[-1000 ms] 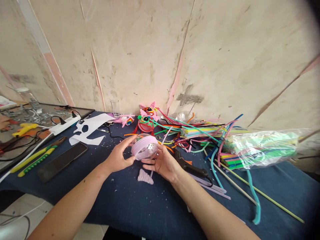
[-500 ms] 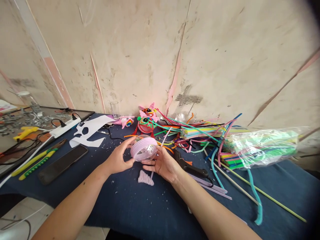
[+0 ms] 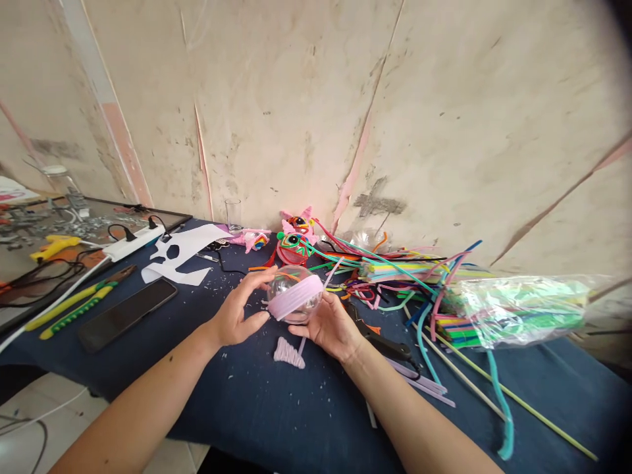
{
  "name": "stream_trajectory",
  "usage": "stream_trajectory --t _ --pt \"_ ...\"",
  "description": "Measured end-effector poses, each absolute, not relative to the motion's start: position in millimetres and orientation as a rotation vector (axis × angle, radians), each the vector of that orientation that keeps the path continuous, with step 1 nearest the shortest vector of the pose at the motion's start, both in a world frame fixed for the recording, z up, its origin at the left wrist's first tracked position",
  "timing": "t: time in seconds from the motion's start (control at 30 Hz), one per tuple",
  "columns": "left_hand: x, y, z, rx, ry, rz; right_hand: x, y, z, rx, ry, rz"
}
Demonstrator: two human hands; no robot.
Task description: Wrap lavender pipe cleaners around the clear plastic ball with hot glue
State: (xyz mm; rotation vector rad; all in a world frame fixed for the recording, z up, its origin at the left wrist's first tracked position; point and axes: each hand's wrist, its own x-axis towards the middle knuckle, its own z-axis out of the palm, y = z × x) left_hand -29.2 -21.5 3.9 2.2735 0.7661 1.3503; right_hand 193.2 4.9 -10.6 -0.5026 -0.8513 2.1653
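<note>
A clear plastic ball (image 3: 285, 277) with a band of lilac pipe cleaners (image 3: 296, 297) around it is above the table. My right hand (image 3: 332, 327) holds its right side, thumb at the edge and fingers below. A loose lilac end sticks out at upper right. My left hand (image 3: 237, 313) is at the ball's left edge, fingers and thumb spread apart; whether the fingertips touch it is hard to tell. Below the ball, a wound lilac pipe-cleaner piece (image 3: 289, 353) lies on the dark blue cloth (image 3: 237, 408).
Pliers (image 3: 81, 306), a phone (image 3: 129, 313) and cut white paper (image 3: 190, 253) lie left. Decorated fish-like balls (image 3: 295, 247) stand behind. A black glue gun (image 3: 380, 339), loose pipe cleaners and a plastic-bagged bundle (image 3: 523, 309) are right. A power strip (image 3: 134, 242) sits far left.
The ball has turned, so its lilac band now slants across the front and more clear plastic shows. My left fingers have loosened from its left side.
</note>
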Motion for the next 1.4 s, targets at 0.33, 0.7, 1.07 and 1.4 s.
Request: stream_trajectory --t 0.33,0.7,1.07,1.4 --pt "-18 -30 8 2.445 0.781 1.523 191 -3 -9 -0.56 -0.878 2.186" --pt "-18 -26 2 2.484 0.832 1.565 185 -7 -7 -0.643 -0.912 2.131" --pt "-29 -19 0 2.022 0.881 1.398 183 -4 -7 -0.809 -1.128 1.461" --pt "-16 -18 -9 2.081 1.023 1.353 182 -14 -8 -0.972 -1.57 0.908"
